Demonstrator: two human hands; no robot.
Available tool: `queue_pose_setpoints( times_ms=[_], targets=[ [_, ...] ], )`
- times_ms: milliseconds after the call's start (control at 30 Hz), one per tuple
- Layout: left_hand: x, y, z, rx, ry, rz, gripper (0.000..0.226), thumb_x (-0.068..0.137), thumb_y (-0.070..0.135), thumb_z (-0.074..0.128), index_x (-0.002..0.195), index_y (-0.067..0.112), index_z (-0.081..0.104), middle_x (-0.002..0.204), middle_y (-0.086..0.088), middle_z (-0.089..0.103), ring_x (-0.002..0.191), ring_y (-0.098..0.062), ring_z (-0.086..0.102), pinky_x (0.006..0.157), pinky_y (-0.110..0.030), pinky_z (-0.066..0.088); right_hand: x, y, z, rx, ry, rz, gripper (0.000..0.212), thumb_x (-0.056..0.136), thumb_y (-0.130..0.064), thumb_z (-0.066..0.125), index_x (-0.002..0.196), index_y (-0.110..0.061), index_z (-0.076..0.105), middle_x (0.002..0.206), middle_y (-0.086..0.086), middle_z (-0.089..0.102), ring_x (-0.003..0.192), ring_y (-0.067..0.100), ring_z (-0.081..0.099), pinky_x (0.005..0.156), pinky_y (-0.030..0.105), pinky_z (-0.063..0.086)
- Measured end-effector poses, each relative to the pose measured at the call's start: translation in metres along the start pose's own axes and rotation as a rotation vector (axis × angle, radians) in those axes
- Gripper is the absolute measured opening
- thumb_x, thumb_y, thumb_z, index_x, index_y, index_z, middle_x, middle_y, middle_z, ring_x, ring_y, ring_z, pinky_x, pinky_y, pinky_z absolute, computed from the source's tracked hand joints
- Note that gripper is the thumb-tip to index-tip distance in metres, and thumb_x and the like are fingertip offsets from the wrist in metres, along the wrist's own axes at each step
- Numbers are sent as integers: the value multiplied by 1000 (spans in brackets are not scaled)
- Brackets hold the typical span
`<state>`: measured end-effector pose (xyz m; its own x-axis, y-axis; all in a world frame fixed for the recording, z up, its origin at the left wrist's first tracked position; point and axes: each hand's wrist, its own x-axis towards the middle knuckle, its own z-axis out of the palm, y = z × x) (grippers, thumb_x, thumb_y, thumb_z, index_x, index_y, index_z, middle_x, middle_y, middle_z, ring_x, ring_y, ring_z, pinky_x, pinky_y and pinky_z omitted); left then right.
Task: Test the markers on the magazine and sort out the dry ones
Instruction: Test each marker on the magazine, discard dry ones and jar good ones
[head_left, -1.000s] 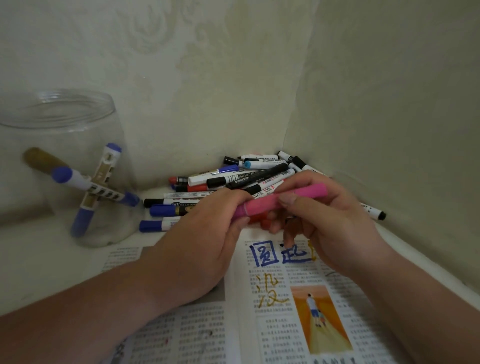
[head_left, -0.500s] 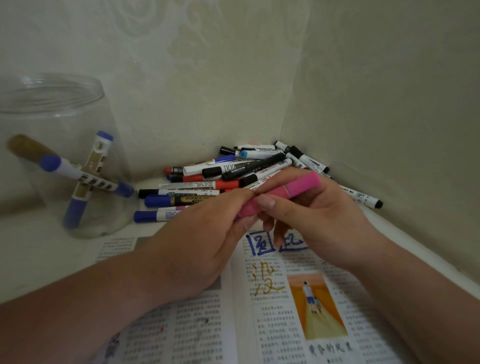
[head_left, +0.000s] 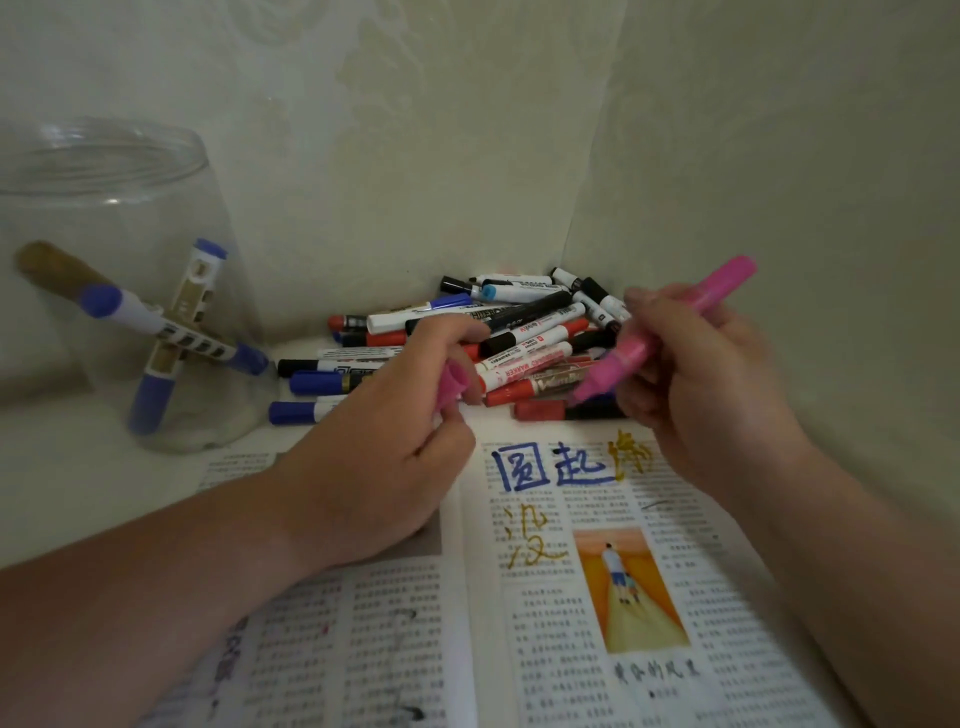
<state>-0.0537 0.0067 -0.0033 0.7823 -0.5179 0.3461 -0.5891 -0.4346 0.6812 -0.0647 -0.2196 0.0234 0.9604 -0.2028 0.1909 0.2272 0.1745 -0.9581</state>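
The pink marker (head_left: 634, 356) is uncapped and slanted tip-down above the far edge of the open magazine (head_left: 571, 623), gripped pen-fashion in the right hand (head_left: 711, 395), seemingly to be tried beside the blue and gold scribbles there. The left hand (head_left: 384, 467) pinches its pink cap (head_left: 451, 387) aside to the left, handy for recapping. Behind, a pile of markers (head_left: 519, 332) fills the far corner, and a clear jar (head_left: 104, 234) at far left holds a few, probably sorted ones.

2 forearms reach in: left hand (head_left: 384, 462) curls, pinching the pink cap (head_left: 450, 385); right hand (head_left: 701, 395) grips the pink marker (head_left: 628, 358), hands apart.
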Motion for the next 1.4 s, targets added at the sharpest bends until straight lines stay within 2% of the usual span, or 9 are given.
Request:
queue_pose_setpoints(
  times_ms=[200, 367, 500, 633, 767, 967, 1200, 1300, 1400],
  targets=[
    [4, -2, 6, 35, 3, -15, 54, 100, 22, 57, 141, 41, 28, 119, 26, 58, 116, 6, 55, 101, -21, 46, -7, -6, 1, -39, -134, 41, 35, 85, -9, 71, 67, -11, 41, 45, 3, 34, 33, 14, 27, 35, 18, 23],
    [2, -1, 1, 48, -24, -10, 45, 88, 28, 75, 118, 45, 46, 98, 38, 57, 107, 20, 54, 91, -4, 45, -25, -34, 10, -320, -600, 302, 43, 82, -32, 76, 82, 10, 67, 62, 24, 63, 51, 32, 64, 46, 30, 53],
    [1, 0, 0, 108, -28, 61, 25, 84, 31, 75, 104, 36, 60, 101, 27, 64, 98, 11, 60, 87, -17, 52, -37, -41, 12, -511, -776, 356, 20, 80, -18, 76, 93, -4, 77, 77, 24, 72, 71, 34, 72, 61, 34, 60],
    [2, -4, 0, 176, -19, 124, 23, 87, 27, 76, 107, 33, 67, 99, 23, 63, 96, 3, 58, 83, -20, 48, -47, -13, 4, -352, -694, 361, 14, 75, -4, 74, 89, -5, 75, 68, 27, 66, 55, 34, 64, 50, 30, 56],
    [6, -6, 1, 210, -19, 193, 24, 87, 32, 70, 111, 30, 71, 101, 18, 59, 97, 2, 54, 84, -12, 40, -44, 14, -7, -337, -568, 273, 16, 70, -14, 73, 78, -3, 66, 50, 18, 50, 40, 27, 41, 39, 24, 37],
    [9, -3, -4, 309, -310, -4, 21, 89, 46, 66, 109, 47, 61, 100, 31, 55, 97, 16, 48, 74, -7, 38, -34, 19, -12, -292, -539, 246, 23, 68, -20, 72, 79, -1, 64, 50, 20, 47, 41, 29, 37, 38, 21, 35],
    [16, -7, -12, 237, -386, -108, 21, 85, 49, 72, 105, 53, 67, 96, 35, 61, 94, 19, 51, 68, -5, 39, -36, 18, -11, -322, -584, 224, 22, 69, -22, 73, 78, -4, 64, 49, 19, 46, 41, 34, 35, 40, 24, 35],
    [19, -7, -13, 253, -387, -105, 24, 86, 49, 71, 110, 51, 68, 103, 34, 63, 97, 16, 54, 76, -6, 40, -34, 19, -8, -362, -557, 193, 11, 71, -16, 72, 76, -7, 66, 48, 17, 48, 39, 28, 38, 41, 25, 36],
    [22, -8, -12, 261, -328, -94, 27, 87, 45, 71, 114, 46, 69, 112, 28, 64, 102, 7, 57, 91, -19, 46, -29, 18, -5, -338, -513, 192, 7, 72, -10, 70, 75, -6, 66, 49, 18, 48, 38, 25, 41, 39, 23, 36]
  ],
)
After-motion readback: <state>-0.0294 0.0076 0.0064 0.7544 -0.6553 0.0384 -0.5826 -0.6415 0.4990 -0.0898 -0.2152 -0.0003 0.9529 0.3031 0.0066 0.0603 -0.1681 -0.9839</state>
